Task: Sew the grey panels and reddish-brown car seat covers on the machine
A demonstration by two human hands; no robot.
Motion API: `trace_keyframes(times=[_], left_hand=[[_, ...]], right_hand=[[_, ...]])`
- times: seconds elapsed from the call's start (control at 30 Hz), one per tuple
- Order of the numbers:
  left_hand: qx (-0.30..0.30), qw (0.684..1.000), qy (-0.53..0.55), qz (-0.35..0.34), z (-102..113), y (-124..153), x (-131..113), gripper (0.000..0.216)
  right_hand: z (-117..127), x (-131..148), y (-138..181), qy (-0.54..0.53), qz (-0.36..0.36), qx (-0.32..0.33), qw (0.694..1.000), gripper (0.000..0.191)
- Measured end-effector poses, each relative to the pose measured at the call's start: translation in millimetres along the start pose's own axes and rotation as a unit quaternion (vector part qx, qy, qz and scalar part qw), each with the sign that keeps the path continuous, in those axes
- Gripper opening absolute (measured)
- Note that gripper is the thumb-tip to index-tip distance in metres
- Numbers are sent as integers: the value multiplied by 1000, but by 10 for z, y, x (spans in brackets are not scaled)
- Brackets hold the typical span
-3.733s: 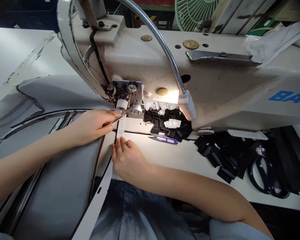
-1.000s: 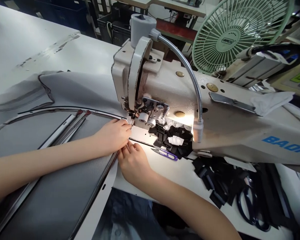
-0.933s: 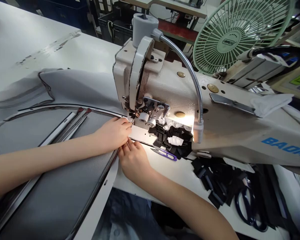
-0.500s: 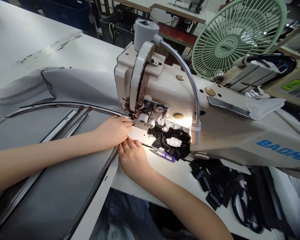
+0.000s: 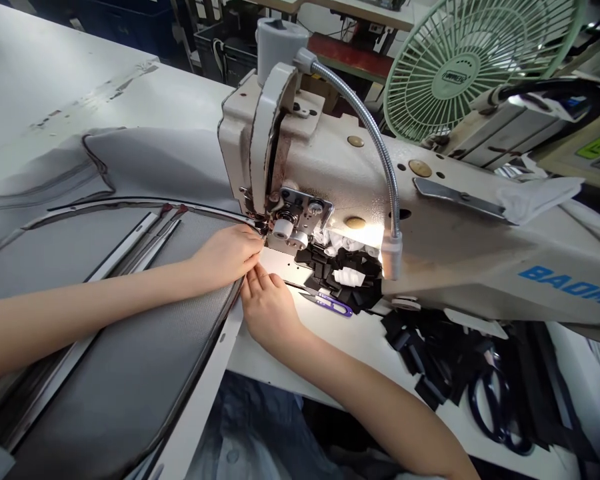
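Well beyond the left hand (image 5: 230,252), behind the sewing machine (image 5: 330,157), stands a dark crate (image 5: 233,60) with a pale strap looped over its near wall; whatever lies inside is too dark to tell. Farther to that hand's left sits a blue bin (image 5: 125,28), its contents unclear.

The left hand lies palm down on the grey fabric (image 5: 140,373), fingers together and bent toward the machine's needle area, tips at the fabric's edge; whether they pinch it cannot be told. The right hand (image 5: 271,308) is just beside it, nearer the body, fingers close together and reaching to the same edge, where the white strip (image 5: 205,393) runs back toward the person. Its grip underneath is hidden. The fabric spreads beneath and to the left of the left hand. Near the right hand, on its right, are purple snips (image 5: 325,300), with black pieces (image 5: 325,270) just past them; dark-handled scissors (image 5: 473,407) lie well apart, farther right.
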State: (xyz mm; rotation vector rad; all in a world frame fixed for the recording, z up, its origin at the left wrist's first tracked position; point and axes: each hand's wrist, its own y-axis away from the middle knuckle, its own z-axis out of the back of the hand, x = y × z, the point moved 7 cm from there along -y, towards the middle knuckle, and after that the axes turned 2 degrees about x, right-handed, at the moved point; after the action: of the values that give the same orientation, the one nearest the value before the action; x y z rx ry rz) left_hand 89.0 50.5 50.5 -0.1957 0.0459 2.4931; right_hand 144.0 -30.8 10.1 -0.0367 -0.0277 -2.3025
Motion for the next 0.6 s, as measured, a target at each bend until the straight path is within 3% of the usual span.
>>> trace_keyframes(times=[0.2, 0.27, 0.43, 0.5, 0.6], left_hand=[[57, 996, -7, 63, 7, -39, 37, 26], [72, 996, 8, 53, 32, 172, -72, 34], [74, 997, -1, -27, -26, 1096, -521, 95], [69, 997, -16, -11, -100, 1316, -563, 98], [71, 997, -27, 16, -200, 1366, -515, 88]], right_hand=[[-9, -105, -79, -24, -20, 19, 999, 38], [19, -138, -53, -32, -24, 15, 999, 38], [146, -19, 101, -26, 32, 16, 999, 39], [178, 71, 154, -15, 56, 23, 998, 37], [190, 154, 196, 3, 62, 20, 998, 38]])
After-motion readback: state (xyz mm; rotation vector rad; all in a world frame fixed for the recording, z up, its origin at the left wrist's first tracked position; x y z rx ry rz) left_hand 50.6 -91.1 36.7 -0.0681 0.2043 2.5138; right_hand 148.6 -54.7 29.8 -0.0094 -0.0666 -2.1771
